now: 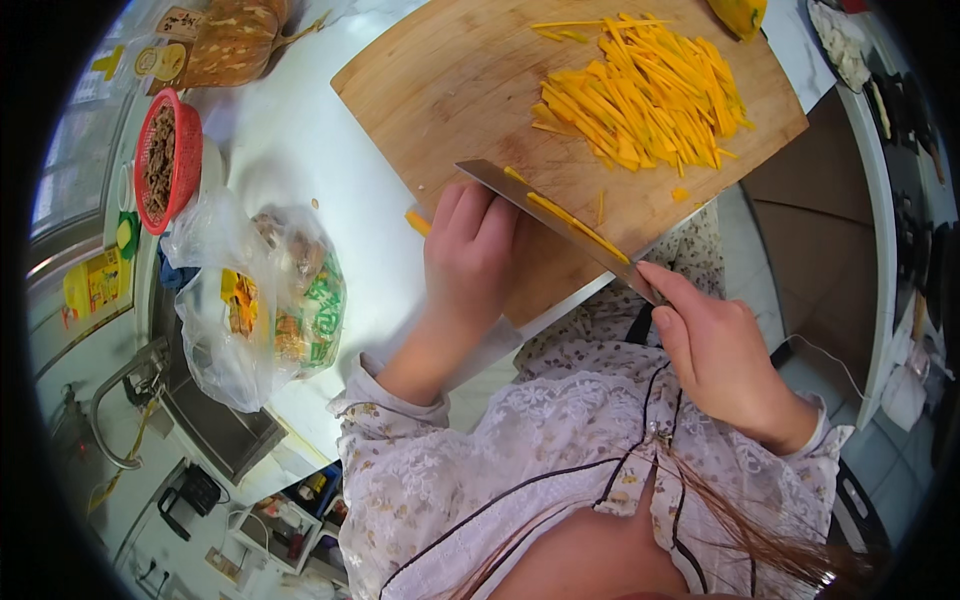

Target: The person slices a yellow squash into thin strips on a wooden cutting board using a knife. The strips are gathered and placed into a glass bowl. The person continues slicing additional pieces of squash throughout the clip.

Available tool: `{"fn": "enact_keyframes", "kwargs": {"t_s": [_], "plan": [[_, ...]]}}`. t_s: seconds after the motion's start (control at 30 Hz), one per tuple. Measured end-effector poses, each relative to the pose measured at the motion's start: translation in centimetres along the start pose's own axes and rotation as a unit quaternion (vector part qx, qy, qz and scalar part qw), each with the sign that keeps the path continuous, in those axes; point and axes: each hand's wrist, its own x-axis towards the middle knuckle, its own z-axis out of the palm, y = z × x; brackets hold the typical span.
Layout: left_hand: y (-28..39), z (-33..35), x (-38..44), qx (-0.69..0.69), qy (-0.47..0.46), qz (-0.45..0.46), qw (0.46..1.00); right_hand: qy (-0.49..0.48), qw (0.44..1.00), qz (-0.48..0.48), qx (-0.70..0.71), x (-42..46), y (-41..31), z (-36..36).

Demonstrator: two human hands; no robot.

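My right hand [720, 352] grips the handle of a broad-bladed kitchen knife [555, 214], whose blade slants across the wooden cutting board [442, 97]. Thin orange strips, seemingly pumpkin, cling to the flat of the blade. Knuckles bent, my left hand [472, 247] presses down on the board's near left part, right beside the blade. From under it pokes the end of an orange pumpkin piece [418, 223]; the rest is hidden by the hand. A heap of cut pumpkin strips [645, 97] lies on the board's far right. At its top right corner rests a larger pumpkin chunk [741, 16].
Left of the board, a clear plastic bag [262, 315] with packets stands on the white countertop [285, 142]. Farther back are a red basket [171, 161] of brown pieces and a whole pumpkin [236, 37]. A sink [217, 405] with a faucet [112, 405] lies at lower left.
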Motion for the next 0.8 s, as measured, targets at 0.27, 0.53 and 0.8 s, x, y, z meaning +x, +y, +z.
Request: {"fn": "enact_keyframes", "kwargs": {"t_s": [0.27,0.53,0.8], "plan": [[-0.1,-0.5,0.2,0.012,-0.023,-0.001,1.000,0.018,0.996,-0.040,0.074,3.4,0.4,0.3],[0.0,-0.1,0.0,0.013,-0.001,-0.006,1.000,-0.009,0.999,-0.017,0.050,4.2,0.1,0.2],[-0.3,0.0,-0.6,0.027,0.001,-0.010,1.000,-0.012,0.999,-0.024,0.034,3.7,-1.1,-0.5]]}}
